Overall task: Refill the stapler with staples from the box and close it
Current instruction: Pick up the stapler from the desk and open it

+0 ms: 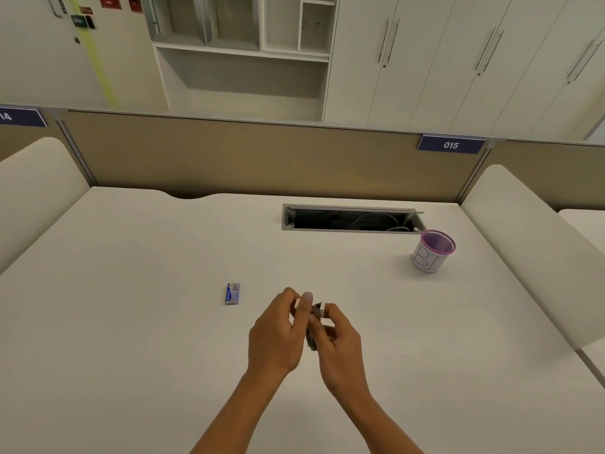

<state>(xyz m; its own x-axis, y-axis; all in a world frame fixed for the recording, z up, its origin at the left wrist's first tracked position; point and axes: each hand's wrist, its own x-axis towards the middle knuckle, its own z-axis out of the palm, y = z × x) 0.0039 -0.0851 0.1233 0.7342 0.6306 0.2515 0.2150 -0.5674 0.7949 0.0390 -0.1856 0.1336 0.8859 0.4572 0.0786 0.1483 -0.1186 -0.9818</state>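
Spreading wide, the pale surface (131, 322) carries a purple-rimmed cup (432, 252) far right. Both hands, left (275, 335) and right (340, 342), grip a small stapler (316, 314) between them above it. The blue staple box (232, 293) lies just left, apart.

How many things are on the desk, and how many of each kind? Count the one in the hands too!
Stapler, held between the left hand and the right hand: 1
Blue staple box: 1
Cup with a purple rim: 1
Total: 3 things
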